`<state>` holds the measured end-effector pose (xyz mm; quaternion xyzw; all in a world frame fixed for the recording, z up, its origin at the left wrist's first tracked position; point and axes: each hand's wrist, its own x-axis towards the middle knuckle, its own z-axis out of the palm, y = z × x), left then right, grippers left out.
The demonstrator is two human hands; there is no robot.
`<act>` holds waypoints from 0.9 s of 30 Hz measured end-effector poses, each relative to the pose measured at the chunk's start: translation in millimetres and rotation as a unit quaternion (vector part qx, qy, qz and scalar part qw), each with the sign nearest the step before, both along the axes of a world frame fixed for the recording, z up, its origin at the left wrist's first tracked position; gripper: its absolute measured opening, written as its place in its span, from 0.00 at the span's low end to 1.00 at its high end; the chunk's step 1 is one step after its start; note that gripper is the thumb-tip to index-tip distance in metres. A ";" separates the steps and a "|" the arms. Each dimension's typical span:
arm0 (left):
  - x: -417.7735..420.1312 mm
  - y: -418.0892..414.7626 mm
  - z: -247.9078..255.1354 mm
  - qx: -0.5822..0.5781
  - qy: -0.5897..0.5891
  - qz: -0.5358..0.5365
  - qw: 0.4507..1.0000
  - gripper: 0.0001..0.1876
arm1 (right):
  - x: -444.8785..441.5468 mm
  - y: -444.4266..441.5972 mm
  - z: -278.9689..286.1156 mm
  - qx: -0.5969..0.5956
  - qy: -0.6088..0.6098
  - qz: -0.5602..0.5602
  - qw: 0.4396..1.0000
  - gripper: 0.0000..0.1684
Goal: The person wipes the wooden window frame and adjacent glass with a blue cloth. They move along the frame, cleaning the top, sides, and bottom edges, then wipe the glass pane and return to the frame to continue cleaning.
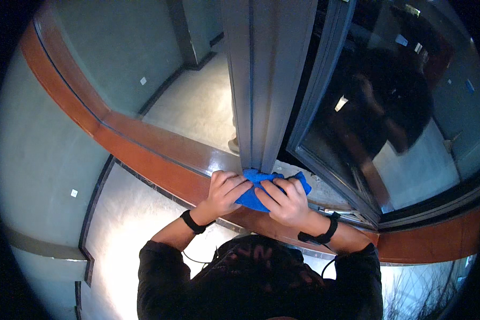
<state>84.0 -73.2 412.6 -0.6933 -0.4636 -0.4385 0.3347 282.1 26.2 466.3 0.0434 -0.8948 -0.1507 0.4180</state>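
Note:
Both of my hands are on a bunched blue cloth [253,200] at the foot of a grey metal window post [264,92]. My left hand [226,192] grips the cloth's left side, close to the reddish-brown sill [176,168]. On the cloth's right part, my right hand [286,200] has its fingers bent into the folds. The cloth touches the lower end of the post and lies partly over the sill. Each wrist wears a black band. My palms are hidden from view.
An opened window sash with a dark frame [336,184] stands at the right, its glass full of reflections. A metal hinge arm [346,214] lies by its lower corner. Left of the post is a glass pane bordered by the sill, with a pale floor [132,204] below.

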 end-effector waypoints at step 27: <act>1.6 7.0 -45.9 -0.128 -0.167 -0.054 0.976 0.22 | -14.5 11.3 -51.6 -0.060 -0.048 -0.011 0.997 0.18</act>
